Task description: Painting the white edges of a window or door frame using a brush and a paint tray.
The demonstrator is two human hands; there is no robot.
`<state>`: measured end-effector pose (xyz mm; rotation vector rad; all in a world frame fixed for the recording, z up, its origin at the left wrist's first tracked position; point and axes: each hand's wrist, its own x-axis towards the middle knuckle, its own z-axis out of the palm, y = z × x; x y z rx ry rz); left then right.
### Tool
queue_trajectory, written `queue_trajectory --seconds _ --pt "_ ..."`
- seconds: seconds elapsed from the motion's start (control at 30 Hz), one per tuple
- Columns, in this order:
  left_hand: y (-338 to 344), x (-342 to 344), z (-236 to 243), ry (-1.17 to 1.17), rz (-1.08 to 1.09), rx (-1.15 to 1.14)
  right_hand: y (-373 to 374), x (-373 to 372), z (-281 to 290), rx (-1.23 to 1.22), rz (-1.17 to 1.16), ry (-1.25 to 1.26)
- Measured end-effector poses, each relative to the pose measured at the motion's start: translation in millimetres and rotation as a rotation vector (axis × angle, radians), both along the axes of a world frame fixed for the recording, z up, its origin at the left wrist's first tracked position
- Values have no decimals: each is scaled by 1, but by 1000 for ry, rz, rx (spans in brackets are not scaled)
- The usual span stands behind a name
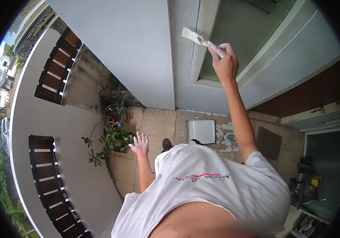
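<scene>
Step in hand, by appearance: painting window frame (pixel 197 63). Right hand (pixel 224 63) grip clamped on paintbrush (pixel 197 38), bristles (pixel 187 33) near frame, contact unclear. Left hand (pixel 140 146) free, fingers apart. Paint tray (pixel 201 131) on floor (pixel 158 119). Next move likely calls for light, even bristle pressure.

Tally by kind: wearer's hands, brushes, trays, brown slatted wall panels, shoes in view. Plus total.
Hands: 2 (left hand, right hand)
Brush: 1
Tray: 1
Slatted panels: 2 (upper panel, lower panel)
Shoe: 1
Total: 7
</scene>
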<state>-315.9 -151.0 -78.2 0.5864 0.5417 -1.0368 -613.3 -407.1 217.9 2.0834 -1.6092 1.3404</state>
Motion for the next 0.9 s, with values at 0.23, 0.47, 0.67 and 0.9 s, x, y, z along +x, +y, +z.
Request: queue_trajectory --seconds 0.23,0.47,0.67,0.9 --pt "-16 -4 11 -9 -34 -46 -28 12 -13 66 14 -13" --pt "16 3 3 40 58 18 -2 -27 -20 73 -86 -54" --pt "10 4 -1 38 19 26 -2 10 33 4 45 -86" --pt "-20 1 17 14 -19 -87 -27 14 49 82 12 26"
